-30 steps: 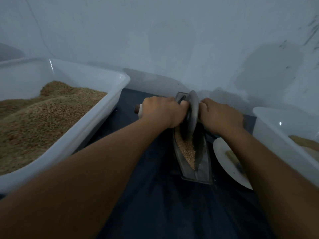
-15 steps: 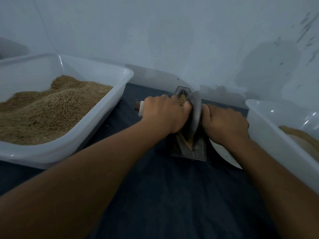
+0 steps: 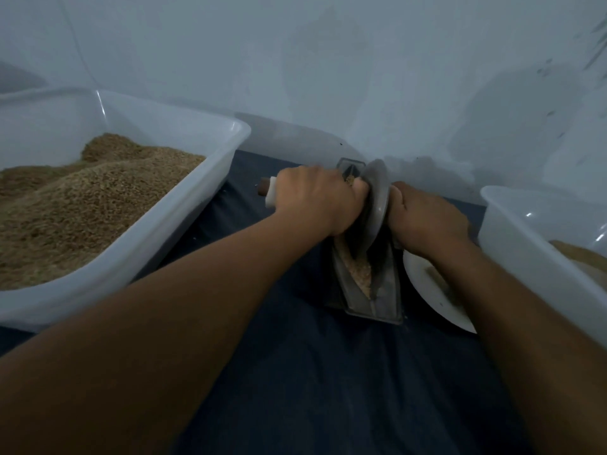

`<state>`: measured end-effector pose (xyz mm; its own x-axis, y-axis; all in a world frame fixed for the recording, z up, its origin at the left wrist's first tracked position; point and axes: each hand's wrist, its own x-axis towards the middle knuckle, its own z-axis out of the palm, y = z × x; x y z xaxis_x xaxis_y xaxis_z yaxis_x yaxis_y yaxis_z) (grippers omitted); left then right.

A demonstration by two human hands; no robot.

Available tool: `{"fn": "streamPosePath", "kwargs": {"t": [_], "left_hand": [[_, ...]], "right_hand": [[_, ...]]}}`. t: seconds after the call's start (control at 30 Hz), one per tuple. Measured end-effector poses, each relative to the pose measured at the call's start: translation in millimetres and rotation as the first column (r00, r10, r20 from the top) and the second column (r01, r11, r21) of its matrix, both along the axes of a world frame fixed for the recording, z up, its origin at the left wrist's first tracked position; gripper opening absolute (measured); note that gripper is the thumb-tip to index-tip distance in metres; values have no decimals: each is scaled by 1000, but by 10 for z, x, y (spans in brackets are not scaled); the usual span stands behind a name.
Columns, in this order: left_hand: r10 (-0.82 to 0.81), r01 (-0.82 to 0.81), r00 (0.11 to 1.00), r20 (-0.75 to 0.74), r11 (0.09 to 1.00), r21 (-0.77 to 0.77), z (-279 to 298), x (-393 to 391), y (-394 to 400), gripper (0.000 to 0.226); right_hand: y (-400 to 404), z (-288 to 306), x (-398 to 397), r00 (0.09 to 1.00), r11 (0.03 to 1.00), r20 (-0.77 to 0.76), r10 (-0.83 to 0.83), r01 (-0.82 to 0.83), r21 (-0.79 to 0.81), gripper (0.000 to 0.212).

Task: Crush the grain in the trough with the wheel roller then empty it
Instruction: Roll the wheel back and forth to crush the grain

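A narrow grey metal trough (image 3: 384, 303) lies lengthwise on the dark cloth, with pale crushed grain (image 3: 359, 274) along its groove. The grey wheel roller (image 3: 376, 205) stands upright in the trough near its middle. My left hand (image 3: 315, 198) grips the roller's left handle, whose brown and white end (image 3: 266, 193) sticks out past my fist. On the other side my right hand (image 3: 427, 218) grips the right handle, which my fingers hide.
A large white tub (image 3: 184, 211) heaped with brown grain stands at the left. A second white tub (image 3: 525, 244) with some grain stands at the right. A white plate (image 3: 423, 290) lies between it and the trough. A pale wall rises just behind.
The wheel rolled toward me along the trough and then back a little toward the far end. Both hands kept their grip on the handles. The camera view shifted slightly.
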<state>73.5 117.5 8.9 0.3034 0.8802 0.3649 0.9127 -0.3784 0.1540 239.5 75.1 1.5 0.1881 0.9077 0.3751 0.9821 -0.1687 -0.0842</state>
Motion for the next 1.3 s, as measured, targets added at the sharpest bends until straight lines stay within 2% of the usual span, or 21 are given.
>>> {"fn": "streamPosePath", "kwargs": {"t": [0.1,0.23,0.47,0.67,1.0,1.13,1.3], "left_hand": [[-7,7,1000,4,1000,-31,20,53,150,45],[-15,16,1000,8,998,-59,10,92,346,57],[-18,23,999,41,993,-114,-27,104,602,65],[-23,27,999,37,994,-107,-25,124,602,65],[5,-1,999,33,996,-92,-99,-14,246,72],[-7,8,1000,18,997,-76,-95,-76,48,67],[-48,48,999,-7,999,0,-137,-169,-149,65]], "right_hand": [[168,31,57,1000,999,2,-13,13,-50,51],[346,78,90,1000,995,5,-22,23,-96,51],[588,190,87,999,994,31,-15,18,-104,42],[604,193,93,999,993,15,-34,35,-116,47],[248,49,-24,992,999,121,-23,17,48,49],[9,-22,-66,990,995,138,-7,-7,103,44],[-288,-47,-195,983,968,181,7,-52,244,43]]}}
